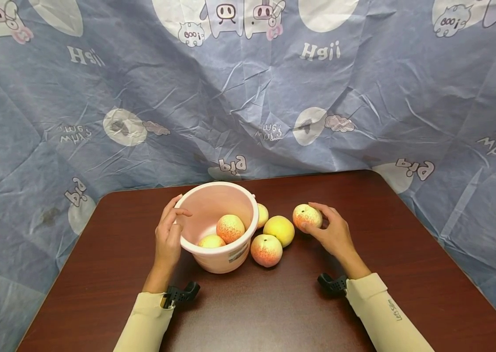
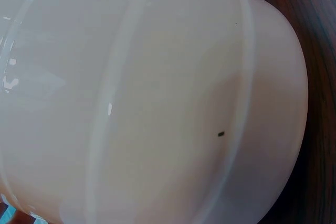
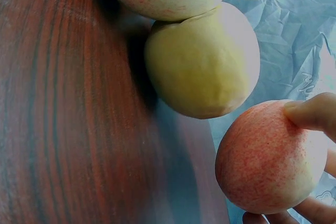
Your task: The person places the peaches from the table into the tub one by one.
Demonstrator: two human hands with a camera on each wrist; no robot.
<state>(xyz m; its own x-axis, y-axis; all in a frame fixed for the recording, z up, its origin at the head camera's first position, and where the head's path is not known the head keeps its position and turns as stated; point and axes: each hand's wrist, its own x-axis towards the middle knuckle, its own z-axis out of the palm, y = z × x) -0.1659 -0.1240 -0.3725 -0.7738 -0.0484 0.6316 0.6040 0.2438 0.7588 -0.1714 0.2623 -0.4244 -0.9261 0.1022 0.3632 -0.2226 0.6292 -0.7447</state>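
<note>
A pale pink plastic bucket (image 1: 217,261) stands tilted towards me on the table, with a red-speckled peach (image 1: 230,229) and a yellower peach (image 1: 211,241) inside. My left hand (image 1: 169,239) grips its left rim, one finger hooked over the edge. The bucket's ribbed outer wall (image 2: 168,87) fills the left wrist view. To the right, my right hand (image 1: 334,234) pinches a peach (image 1: 302,215) between thumb and fingers; its red-blushed side (image 3: 265,161) faces the right wrist camera. Between bucket and right hand lie a yellow peach (image 1: 279,231), a red-blushed peach (image 1: 267,251) and one partly hidden peach (image 1: 262,215).
The dark reddish-brown wooden table (image 1: 274,303) extends around the bucket and fruit. Behind it hangs a wrinkled blue cloth (image 1: 212,88) with cartoon pigs and lettering, reaching the table's far edge. Each wrist wears a black camera mount (image 1: 182,293).
</note>
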